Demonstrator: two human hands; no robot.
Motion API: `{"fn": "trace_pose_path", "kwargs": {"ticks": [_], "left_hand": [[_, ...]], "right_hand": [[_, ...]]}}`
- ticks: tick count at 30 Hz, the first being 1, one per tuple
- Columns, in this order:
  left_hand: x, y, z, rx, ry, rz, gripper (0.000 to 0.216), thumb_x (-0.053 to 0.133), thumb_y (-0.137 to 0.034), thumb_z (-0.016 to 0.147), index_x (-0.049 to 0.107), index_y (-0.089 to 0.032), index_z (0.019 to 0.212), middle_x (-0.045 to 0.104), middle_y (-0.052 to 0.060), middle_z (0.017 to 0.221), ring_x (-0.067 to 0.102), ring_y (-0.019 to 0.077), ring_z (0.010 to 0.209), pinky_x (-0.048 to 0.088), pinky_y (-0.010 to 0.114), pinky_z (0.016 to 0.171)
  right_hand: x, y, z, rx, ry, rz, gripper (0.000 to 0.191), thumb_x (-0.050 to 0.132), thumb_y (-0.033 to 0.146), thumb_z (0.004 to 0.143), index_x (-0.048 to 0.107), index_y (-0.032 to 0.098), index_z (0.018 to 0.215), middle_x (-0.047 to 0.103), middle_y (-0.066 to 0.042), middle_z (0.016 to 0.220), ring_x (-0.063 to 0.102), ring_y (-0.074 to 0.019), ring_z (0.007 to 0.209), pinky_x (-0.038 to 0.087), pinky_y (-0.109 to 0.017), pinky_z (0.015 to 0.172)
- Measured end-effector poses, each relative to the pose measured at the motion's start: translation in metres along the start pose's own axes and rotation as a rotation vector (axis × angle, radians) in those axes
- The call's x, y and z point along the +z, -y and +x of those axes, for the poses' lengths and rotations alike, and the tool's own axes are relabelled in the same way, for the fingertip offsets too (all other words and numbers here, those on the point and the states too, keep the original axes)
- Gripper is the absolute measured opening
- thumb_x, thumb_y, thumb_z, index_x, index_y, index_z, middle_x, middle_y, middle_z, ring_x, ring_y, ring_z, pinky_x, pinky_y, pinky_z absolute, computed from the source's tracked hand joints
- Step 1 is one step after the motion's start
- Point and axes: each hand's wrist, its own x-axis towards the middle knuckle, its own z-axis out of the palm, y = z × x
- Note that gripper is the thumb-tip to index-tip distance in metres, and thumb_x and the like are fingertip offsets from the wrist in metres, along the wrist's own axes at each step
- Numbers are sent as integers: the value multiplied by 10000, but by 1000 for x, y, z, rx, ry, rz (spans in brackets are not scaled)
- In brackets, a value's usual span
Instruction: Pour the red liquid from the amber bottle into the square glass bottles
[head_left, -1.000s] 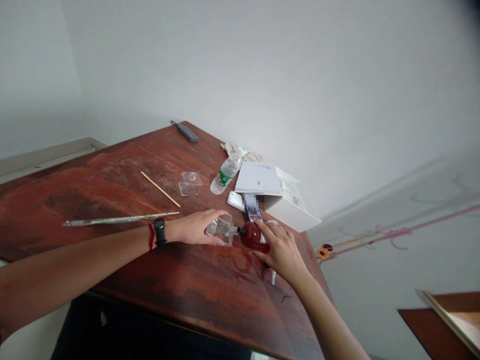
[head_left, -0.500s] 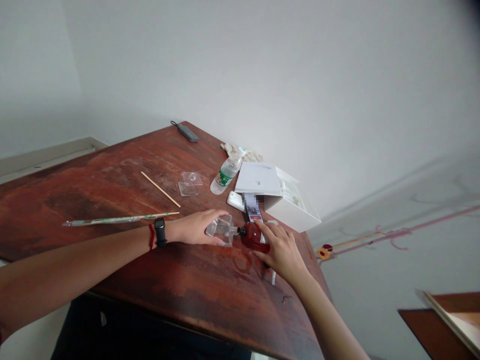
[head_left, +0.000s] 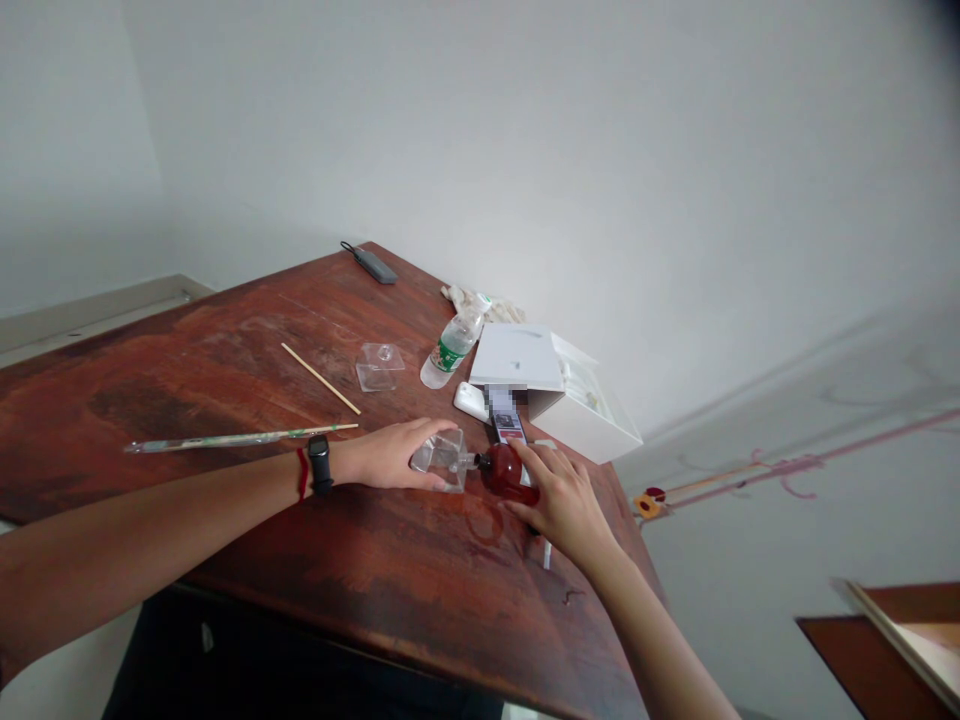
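My left hand (head_left: 397,455) is closed around a clear, square-sided bottle (head_left: 447,460) tipped so that its neck points right. My right hand (head_left: 559,495) grips a reddish-brown bottle (head_left: 504,474) with a pale label, partly hidden by my fingers. Its dark neck lies level and meets the mouth of the clear bottle, end to end. I cannot tell whether liquid passes between them. Just behind the brown bottle a phone (head_left: 508,420) leans against a white box (head_left: 517,360). Wet-looking marks (head_left: 486,525) show on the wood beneath the bottles.
On the wooden table (head_left: 337,580) stands a plastic water bottle (head_left: 448,350) with a green label. Nearby are a clear plastic piece (head_left: 380,367), a white case (head_left: 471,401), a wooden stick (head_left: 321,379), a wrapped chopstick packet (head_left: 240,440) and a grey device (head_left: 374,265).
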Motion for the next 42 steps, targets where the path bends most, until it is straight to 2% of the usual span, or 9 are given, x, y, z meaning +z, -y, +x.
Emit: {"fn": "trace_pose_path", "kwargs": {"ticks": [7,14,22,31,42], "left_hand": [[0,0,0,-10,7,8,857,834,-490,888,432,-160,1570,570,219,1552,578,380,1425,427,514,1222],[0,1,0,-7,2,11,840,827,-482,897,423,-197,1577,558,198,1572,570,371,1438,428,506,1223],[0,0,0,-17,14,21,868,825,-503,898,412,-166,1583,549,218,1576,559,381,1448,422,517,1228],[-1,0,0,-12,16,25,842,830,-488,898,425,-182,1571,556,202,1571,566,370,1442,427,501,1224],[1,1,0,-1,-4,17,855,841,-494,887,430,-190,1572,573,200,1554,583,369,1425,437,500,1217]], "right_hand": [[0,1,1,10,12,-8,810,863,359,852,504,244,1569,686,-175,1440,677,-373,1242,515,-492,972],[0,1,1,13,9,-12,793,855,359,855,513,252,1564,690,-171,1431,676,-368,1238,510,-473,953],[-2,3,1,22,11,-12,795,864,339,843,528,247,1558,700,-166,1414,667,-370,1258,510,-473,962],[-1,2,0,9,-1,3,798,861,289,844,513,259,1561,695,-162,1427,670,-373,1249,505,-484,962],[-2,2,0,15,-12,24,791,874,311,827,541,272,1543,707,-157,1407,671,-373,1249,517,-492,969]]}}
